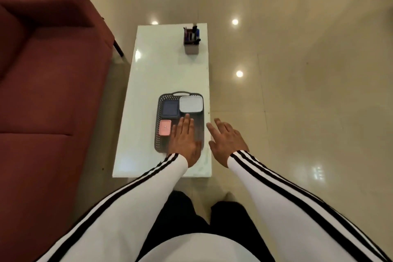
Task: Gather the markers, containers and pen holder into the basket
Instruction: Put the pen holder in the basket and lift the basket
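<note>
A dark perforated basket (158,134) lies on the near part of the white table (161,70). Inside it are a dark blue container (170,108), a white container (190,103) and a small pink container (165,127). My left hand (184,139) hovers flat over the basket's near right part, fingers straight, holding nothing. My right hand (226,140) is spread open just beyond the table's right edge, beside the basket. A grey pen holder (191,48) with several markers (194,32) stands upright at the table's far right end.
A dark red sofa (49,91) runs along the left of the table. Glossy beige floor tiles (297,91) surround the table on the right and far side. My legs in dark trousers are at the table's near end.
</note>
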